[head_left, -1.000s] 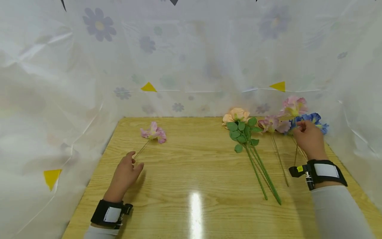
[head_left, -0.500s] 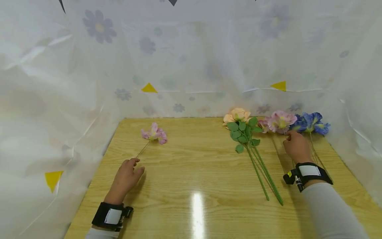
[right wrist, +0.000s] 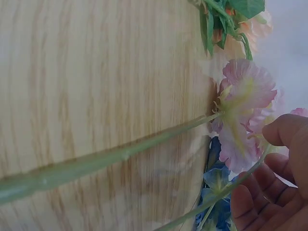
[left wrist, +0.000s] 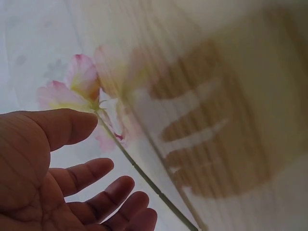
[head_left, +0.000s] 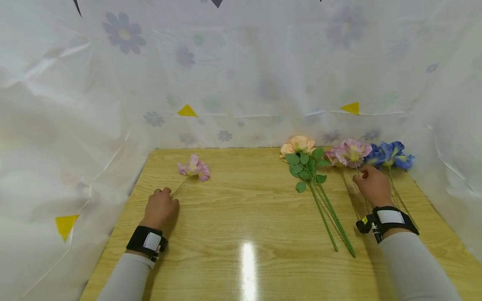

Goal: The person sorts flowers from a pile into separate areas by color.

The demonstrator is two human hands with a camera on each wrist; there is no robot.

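Note:
A pink artificial flower (head_left: 193, 166) lies at the left of the table, its thin stem running toward my left hand (head_left: 160, 207). In the left wrist view that hand's fingers (left wrist: 110, 192) are spread and relaxed, with the stem passing just beyond the fingertips. On the right, my right hand (head_left: 373, 184) loosely pinches the stem of another pink flower (head_left: 353, 152). Its stem runs between the thumb (right wrist: 284, 131) and curled fingers in the right wrist view. That bloom overlaps a second pink flower (head_left: 331, 157), beside blue flowers (head_left: 393, 154).
Peach roses (head_left: 299, 145) with green leaves and long stems lie left of the pink pair. The wooden table (head_left: 233, 200) is bounded by pale plastic sheeting (head_left: 241, 71) at the back and both sides, with yellow tape pieces (head_left: 187, 110) on it.
My right hand has brought its pink flower left and down from over the blue flowers onto the other pink one, then nearly stopped. My left hand has shifted slightly forward beside its stem.

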